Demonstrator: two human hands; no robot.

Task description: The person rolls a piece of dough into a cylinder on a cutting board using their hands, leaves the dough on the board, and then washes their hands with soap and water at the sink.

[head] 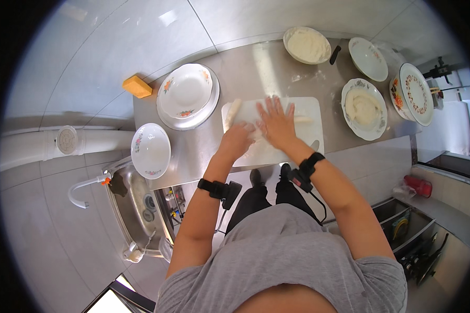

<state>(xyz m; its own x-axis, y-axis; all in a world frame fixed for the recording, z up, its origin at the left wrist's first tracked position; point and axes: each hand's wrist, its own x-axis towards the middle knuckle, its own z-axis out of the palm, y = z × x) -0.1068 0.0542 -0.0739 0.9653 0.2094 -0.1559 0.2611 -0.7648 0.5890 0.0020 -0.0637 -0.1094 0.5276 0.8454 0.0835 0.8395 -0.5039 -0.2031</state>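
A white cutting board [274, 154] lies on the steel counter in front of me. My right hand [276, 123] is over its middle, palm down, with the fingers spread. Beside it, my left hand [238, 140] bends its fingers down toward the board, and whatever is under them is hidden. A floured dough strip [233, 113] rests at the board's left, just beyond my left hand. Another pale dough strip [303, 119] sticks out to the right of my right hand, which may cover part of it.
Behind the board stand a bowl of flour [307, 46] and a black-handled knife [335, 55]. To the right are a plate of dough [363, 107], a white bowl [368, 58] and a lidded enamel pot [415, 94]. Stacked dishes [188, 92], a flowered bowl [151, 150] and a sponge [138, 87] are left.
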